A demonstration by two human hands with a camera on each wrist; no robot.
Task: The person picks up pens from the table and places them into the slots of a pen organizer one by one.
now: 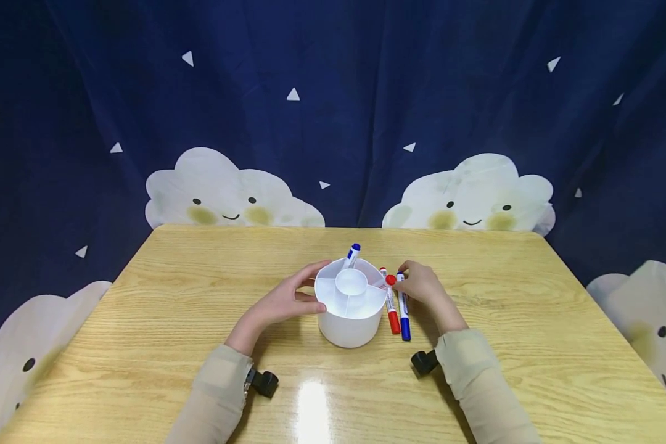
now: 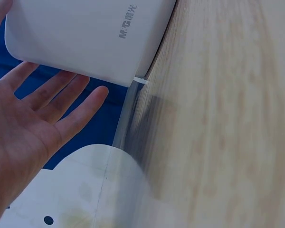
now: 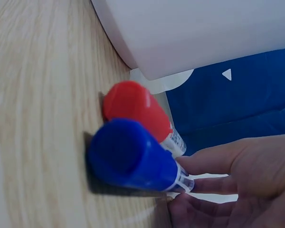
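Note:
A round white pen holder with several compartments stands upright on the table. My left hand holds its left side, thumb at the front rim and fingers spread toward the back; the left wrist view shows these fingers against the holder. A blue-capped marker stands in a back compartment, and a red-ended marker leans out on the right. On the table beside the holder lie a red marker and a blue marker. My right hand pinches the blue marker's far end.
The wooden table runs on around both arms. Behind it hangs a dark blue curtain with smiling white clouds. Black wrist cameras sit near both cuffs.

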